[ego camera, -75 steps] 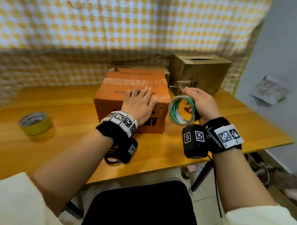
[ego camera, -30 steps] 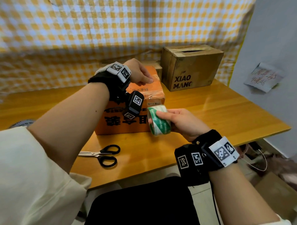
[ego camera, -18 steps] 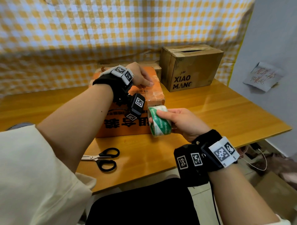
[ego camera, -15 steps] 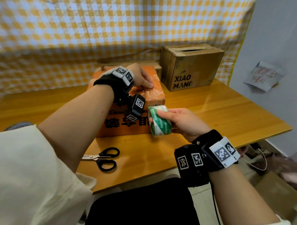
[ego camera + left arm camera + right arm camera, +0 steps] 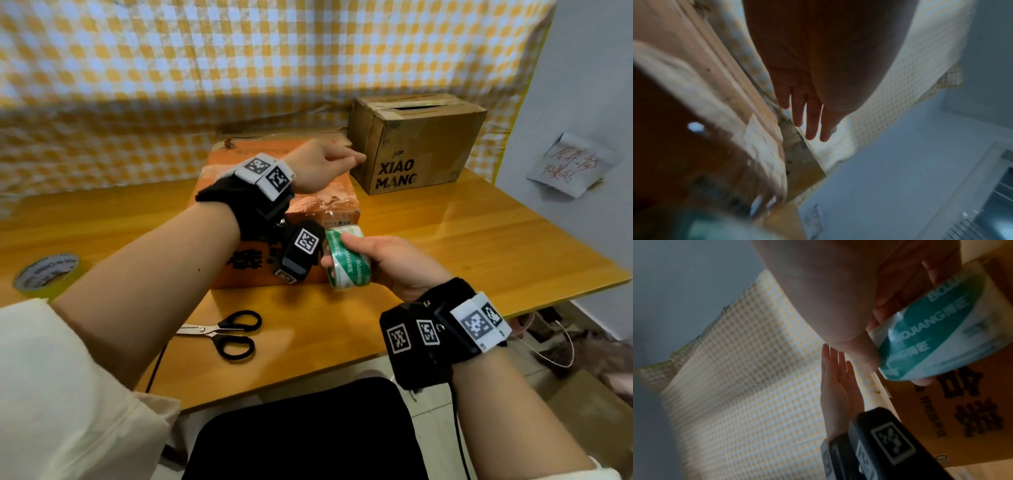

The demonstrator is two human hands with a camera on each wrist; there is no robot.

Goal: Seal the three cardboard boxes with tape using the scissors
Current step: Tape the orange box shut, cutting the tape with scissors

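Left hand: my fingers straight, together, above the orange cardboard box.
Right hand: my fingers clamped on the green-and-white tape roll.

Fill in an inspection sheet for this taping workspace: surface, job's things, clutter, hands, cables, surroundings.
Surface: wooden table, glossy.
Job's things: orange box with tape across its top; brown box behind it, slot in its top open; a third box barely shows behind the orange one; scissors lying near the front edge; green tape roll.
Clutter: yellow tape roll at far left.
Hands: left hand flat, fingers straight, over the orange box; right hand grips the green roll.
Cables: white cable on the floor, right.
Surroundings: checked cloth backdrop; handwritten note on grey wall.
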